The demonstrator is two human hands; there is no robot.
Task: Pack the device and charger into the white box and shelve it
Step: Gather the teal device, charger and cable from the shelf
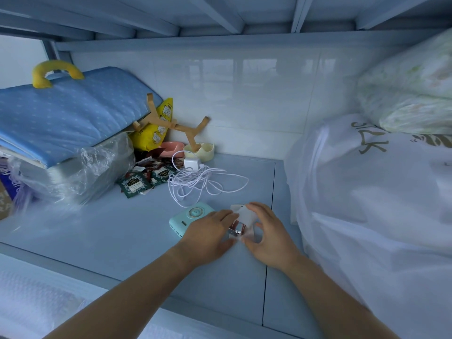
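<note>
Both hands (241,228) grip a small translucent pouch (245,216).

shelf (97,231): smooth, matt | wall tiles (244,94): glossy | device (186,216): smooth mint plastic | cable (203,184): white plastic | stand (171,123): bare wood | mat (61,113): quilted cloth

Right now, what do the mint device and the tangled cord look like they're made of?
The mint device looks like smooth matte plastic: even colour, rounded corners, moulded vents, a gold-toned ring that may be metal. The white cord looks rubbery plastic, lying in soft loose loops.
</note>
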